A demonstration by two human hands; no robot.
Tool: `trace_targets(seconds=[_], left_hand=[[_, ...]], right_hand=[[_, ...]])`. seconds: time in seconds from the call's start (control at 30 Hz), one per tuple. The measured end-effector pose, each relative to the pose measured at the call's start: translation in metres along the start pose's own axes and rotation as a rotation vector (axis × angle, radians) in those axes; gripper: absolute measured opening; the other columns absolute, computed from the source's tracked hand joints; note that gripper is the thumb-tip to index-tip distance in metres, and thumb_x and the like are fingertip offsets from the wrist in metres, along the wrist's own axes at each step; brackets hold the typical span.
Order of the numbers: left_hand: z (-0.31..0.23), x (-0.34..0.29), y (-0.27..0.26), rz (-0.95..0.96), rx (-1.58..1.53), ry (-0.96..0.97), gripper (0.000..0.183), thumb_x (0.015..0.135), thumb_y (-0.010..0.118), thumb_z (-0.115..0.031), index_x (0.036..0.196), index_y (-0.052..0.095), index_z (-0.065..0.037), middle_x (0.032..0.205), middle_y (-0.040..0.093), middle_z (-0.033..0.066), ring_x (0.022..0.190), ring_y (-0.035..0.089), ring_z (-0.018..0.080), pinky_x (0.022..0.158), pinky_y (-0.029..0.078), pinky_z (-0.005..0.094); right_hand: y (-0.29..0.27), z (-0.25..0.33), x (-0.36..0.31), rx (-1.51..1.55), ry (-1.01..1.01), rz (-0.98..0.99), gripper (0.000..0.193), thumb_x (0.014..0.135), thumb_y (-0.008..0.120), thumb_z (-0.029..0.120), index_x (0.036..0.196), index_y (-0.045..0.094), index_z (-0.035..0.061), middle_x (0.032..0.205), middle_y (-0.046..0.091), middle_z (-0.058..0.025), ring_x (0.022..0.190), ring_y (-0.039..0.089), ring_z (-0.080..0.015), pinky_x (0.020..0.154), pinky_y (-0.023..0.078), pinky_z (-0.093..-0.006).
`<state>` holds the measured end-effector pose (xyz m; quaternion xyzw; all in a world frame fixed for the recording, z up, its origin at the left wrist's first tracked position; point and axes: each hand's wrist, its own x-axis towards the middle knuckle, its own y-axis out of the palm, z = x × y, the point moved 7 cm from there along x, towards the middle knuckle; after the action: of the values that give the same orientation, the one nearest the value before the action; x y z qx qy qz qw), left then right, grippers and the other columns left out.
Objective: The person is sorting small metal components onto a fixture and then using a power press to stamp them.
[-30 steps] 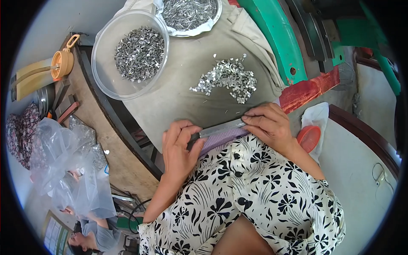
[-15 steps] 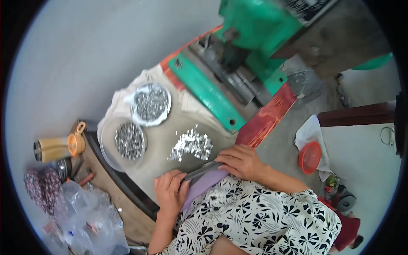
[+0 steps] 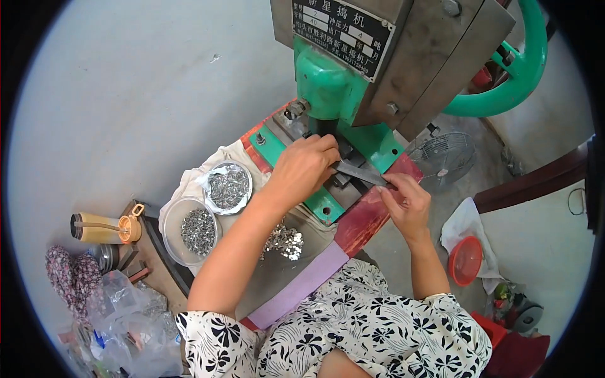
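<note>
A flat grey metal strip (image 3: 360, 172) lies across the bed of a green bench press (image 3: 331, 79). At its left end, under the ram, my left hand (image 3: 305, 167) is closed on it, with the fingertips partly hidden by the hand itself. My right hand (image 3: 409, 203) pinches the other end between thumb and fingers, over the red front of the bench. Below my left forearm is a loose heap of small shiny metal pieces (image 3: 288, 242). Beside it stand a clear plastic tub (image 3: 169, 234) of small metal parts and a plastic-lined bowl (image 3: 247, 198) of wire-like metal parts.
A green handwheel (image 3: 535, 57) juts out at the upper right, with a fan (image 3: 444, 157) below it. A red basin (image 3: 465, 261) sits on the floor. On the left are a yellow bottle (image 3: 97, 228) and clear plastic bags (image 3: 129, 315). A lilac band (image 3: 302, 283) borders the bench front.
Both hands have carried the metal strip from the bench's front edge up and away to the press bed. My left hand has gone under the ram; the view has shifted too.
</note>
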<state>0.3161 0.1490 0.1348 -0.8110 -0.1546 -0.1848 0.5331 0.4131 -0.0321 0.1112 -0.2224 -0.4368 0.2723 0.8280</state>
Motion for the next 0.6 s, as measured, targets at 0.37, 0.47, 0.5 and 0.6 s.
trace_targets(seconds=[0.37, 0.47, 0.5, 0.6], left_hand=[[-0.024, 0.016, 0.014, 0.139, 0.184, 0.168, 0.007, 0.078, 0.063, -0.010, 0.080, 0.065, -0.003, 0.090, 0.058, 0.0056, 0.089, 0.062, 0.0236, 0.078, 0.051, 0.0370], [-0.035, 0.021, 0.020, 0.153, 0.262, 0.233, 0.009, 0.080, 0.060, -0.013, 0.078, 0.065, -0.006, 0.087, 0.057, 0.0042, 0.088, 0.061, 0.0207, 0.079, 0.051, 0.0345], [-0.039, 0.021, 0.019, 0.119, 0.290, 0.271, 0.009, 0.080, 0.061, -0.015, 0.077, 0.065, -0.008, 0.086, 0.056, 0.0035, 0.088, 0.061, 0.0193, 0.079, 0.051, 0.0334], [-0.039, 0.021, 0.021, 0.122, 0.323, 0.266, 0.009, 0.080, 0.061, -0.015, 0.076, 0.066, -0.008, 0.086, 0.057, 0.0027, 0.089, 0.061, 0.0189, 0.080, 0.050, 0.0336]], right_hand=[[-0.010, 0.001, -0.027, 0.015, 0.141, 0.050, 0.021, 0.075, 0.080, 0.004, 0.094, 0.071, 0.0001, 0.085, 0.070, -0.0097, 0.067, 0.069, -0.0178, 0.058, 0.054, -0.0284], [-0.016, 0.009, -0.030, -0.012, 0.109, 0.006, 0.021, 0.074, 0.081, 0.004, 0.092, 0.071, 0.0000, 0.083, 0.070, -0.0091, 0.066, 0.068, -0.0170, 0.058, 0.053, -0.0281], [-0.017, 0.010, -0.031, -0.020, 0.120, 0.011, 0.021, 0.074, 0.082, 0.004, 0.091, 0.070, 0.0000, 0.083, 0.069, -0.0088, 0.066, 0.068, -0.0168, 0.058, 0.053, -0.0282], [-0.016, 0.014, -0.029, -0.028, 0.120, 0.034, 0.021, 0.073, 0.082, 0.004, 0.091, 0.070, 0.0001, 0.082, 0.069, -0.0085, 0.065, 0.068, -0.0165, 0.057, 0.053, -0.0283]])
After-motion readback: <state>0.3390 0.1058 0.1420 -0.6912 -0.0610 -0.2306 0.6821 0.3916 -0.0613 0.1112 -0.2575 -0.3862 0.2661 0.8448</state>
